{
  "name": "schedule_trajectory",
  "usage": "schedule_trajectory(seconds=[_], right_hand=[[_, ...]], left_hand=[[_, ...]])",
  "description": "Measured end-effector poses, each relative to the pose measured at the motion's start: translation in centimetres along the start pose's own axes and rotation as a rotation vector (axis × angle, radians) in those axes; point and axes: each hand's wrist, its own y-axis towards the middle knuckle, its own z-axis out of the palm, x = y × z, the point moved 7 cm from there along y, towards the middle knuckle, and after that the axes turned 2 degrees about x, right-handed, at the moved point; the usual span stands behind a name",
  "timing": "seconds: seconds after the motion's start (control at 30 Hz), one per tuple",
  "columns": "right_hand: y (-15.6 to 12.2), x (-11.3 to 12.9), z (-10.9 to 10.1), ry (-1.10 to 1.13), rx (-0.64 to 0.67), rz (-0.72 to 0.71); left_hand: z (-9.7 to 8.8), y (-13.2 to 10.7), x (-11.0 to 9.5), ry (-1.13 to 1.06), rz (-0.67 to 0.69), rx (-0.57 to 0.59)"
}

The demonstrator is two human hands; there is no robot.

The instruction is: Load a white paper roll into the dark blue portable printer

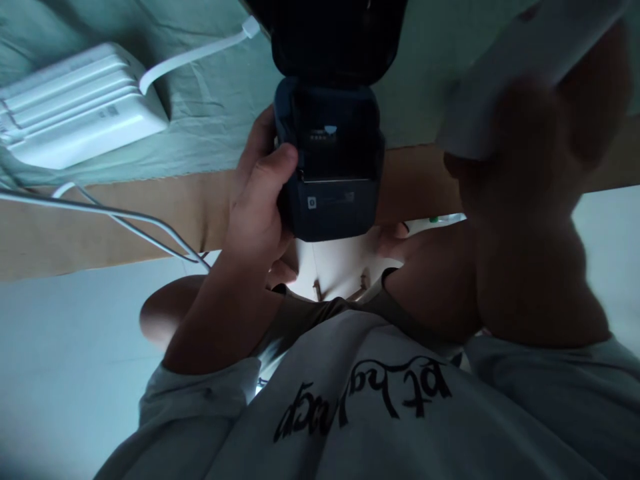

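Note:
My left hand (265, 193) grips the left side of a dark portable printer (333, 207), its thumb on the front edge. The printer's black lid (340, 40) is swung up, so the hollow inside shows, with a small pale spot in it. On the right, my right hand (530, 140) is raised near the table edge, closed around a long pale item (530, 60). Motion and dim light blur that item, and its kind cannot be made out. The right hand is apart from the printer.
A white ridged box (85, 107) with a thick white cable (195, 60) lies on the green cloth (210, 127) at the left. Thin white cords (130, 215) hang over the brown table edge (125, 200). My legs are under the edge.

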Motion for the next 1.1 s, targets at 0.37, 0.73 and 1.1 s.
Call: schedule_trajectory(seconds=[0.37, 0.73, 1.1], right_hand=[[-0.5, -0.6, 0.7, -0.33, 0.112, -0.121], [-0.5, -2.8, -4.1, -0.276, -0.292, -0.329], [1.3, -4.8, -2.9, -0.494, -0.042, 0.036]], left_hand=[[0.5, 0.1, -0.1, 0.035, -0.03, 0.04], [0.2, -0.1, 0.0, 0.047, -0.025, 0.001], [0.1, 0.0, 0.1, 0.058, -0.028, 0.038]])
